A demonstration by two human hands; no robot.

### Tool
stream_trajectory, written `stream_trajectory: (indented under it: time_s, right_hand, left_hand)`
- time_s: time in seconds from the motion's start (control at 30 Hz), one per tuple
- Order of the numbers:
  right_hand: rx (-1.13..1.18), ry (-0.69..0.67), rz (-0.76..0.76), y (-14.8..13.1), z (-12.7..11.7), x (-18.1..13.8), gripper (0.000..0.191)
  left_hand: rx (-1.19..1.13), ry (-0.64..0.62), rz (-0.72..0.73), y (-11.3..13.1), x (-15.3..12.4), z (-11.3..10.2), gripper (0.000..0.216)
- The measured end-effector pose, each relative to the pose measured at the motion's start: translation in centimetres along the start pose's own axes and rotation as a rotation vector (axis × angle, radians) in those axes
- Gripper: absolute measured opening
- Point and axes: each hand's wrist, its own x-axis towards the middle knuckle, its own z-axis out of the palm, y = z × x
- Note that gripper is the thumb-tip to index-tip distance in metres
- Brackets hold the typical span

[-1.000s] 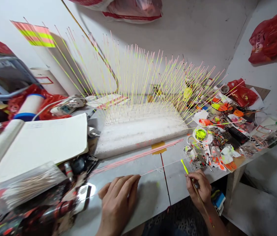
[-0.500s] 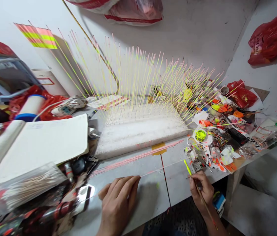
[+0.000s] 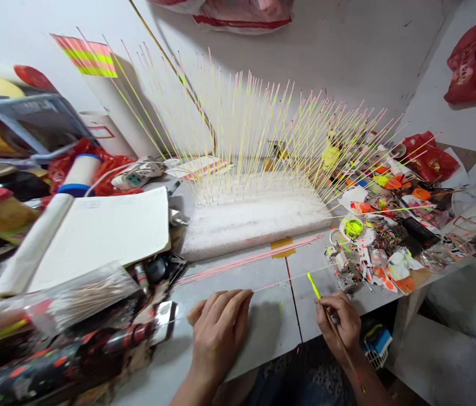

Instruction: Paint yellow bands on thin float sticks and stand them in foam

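Since the earlier views the whole scene has slid slightly rightward in frame, which is head movement. The left hand (image 3: 218,330) has kept its station: flat, fingers straight and together, pressing a thin rod (image 3: 280,283) onto the table (image 3: 263,338). The right hand (image 3: 341,321) remains closed in a pinch on the brush (image 3: 326,310). Measured against the dark seam in the table, the brush's yellow-green tip now lies nearer the left hand, which suggests a short stroke inward along the rod and painting in progress. The foam block (image 3: 254,223) of standing rods (image 3: 263,129) and the loose pink bundle (image 3: 246,260) appear undisturbed. Contact between bristles and rod cannot be confirmed, as both are too fine. The near end of the rod is covered by the fingers, and its far end is lost in the paint clutter (image 3: 373,254). The brush handle crosses the forearm, its end unclear.
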Motion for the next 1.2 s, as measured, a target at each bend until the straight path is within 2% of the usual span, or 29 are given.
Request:
stream_trajectory:
  time_s: [0.2,0.67,0.9,1.2]
  right_hand:
    - [-0.006,-0.017,-0.007,0.1,0.1,0.0,0.013]
    - [0.022,0.041,0.069,0.3,-0.3,-0.9,0.012]
    - [0.095,0.004,-0.005,-1.1,0.9,-0.9,0.016]
    - [0.057,-0.047,-0.005,-1.3,1.7,-0.5,0.013]
  left_hand:
    - [-0.014,0.001,-0.009,0.1,0.0,0.1,0.009]
    - [-0.081,0.016,-0.038,0.1,-0.2,0.2,0.012]
    - [-0.067,0.028,-0.06,0.3,-0.2,0.0,0.012]
    - [-0.066,0.02,-0.065,0.5,-0.1,-0.1,0.012]
